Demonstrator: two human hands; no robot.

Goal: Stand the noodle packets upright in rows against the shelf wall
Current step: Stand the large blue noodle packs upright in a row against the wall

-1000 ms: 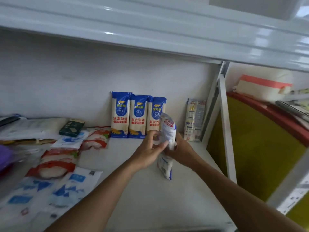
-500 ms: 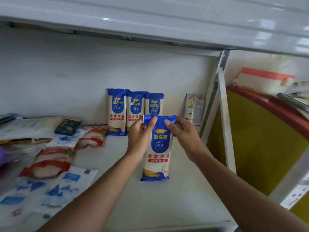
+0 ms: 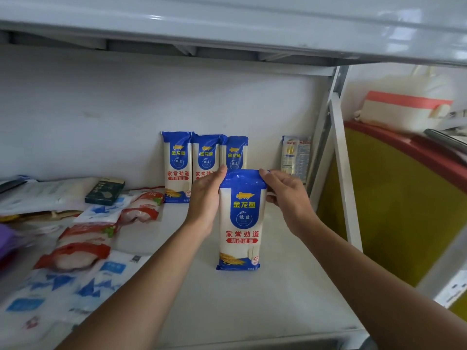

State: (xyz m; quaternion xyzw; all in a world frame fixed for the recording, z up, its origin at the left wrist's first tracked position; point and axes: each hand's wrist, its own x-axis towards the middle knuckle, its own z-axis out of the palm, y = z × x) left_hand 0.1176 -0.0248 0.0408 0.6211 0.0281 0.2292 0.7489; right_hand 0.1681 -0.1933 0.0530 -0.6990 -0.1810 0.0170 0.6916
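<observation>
A blue and white noodle packet (image 3: 240, 231) stands upright on the white shelf (image 3: 278, 299), label facing me. My left hand (image 3: 206, 195) grips its upper left edge and my right hand (image 3: 285, 195) grips its upper right corner. Behind it, three matching noodle packets (image 3: 177, 168) stand side by side against the shelf's back wall (image 3: 101, 109); my hands and the held packet partly hide the middle and right ones. A paler packet (image 3: 294, 157) leans upright in the back right corner.
Flat red-and-white packets (image 3: 83, 246) and blue-and-white bags (image 3: 63, 289) lie on the shelf's left side, with a dark green box (image 3: 104, 192) behind them. A metal upright (image 3: 326, 137) bounds the shelf on the right. An upper shelf (image 3: 227, 29) overhangs.
The packet was turned from edge-on to label-facing and stood upright on the shelf. Both hands now hold its top corners, and it sits slightly closer to me.
</observation>
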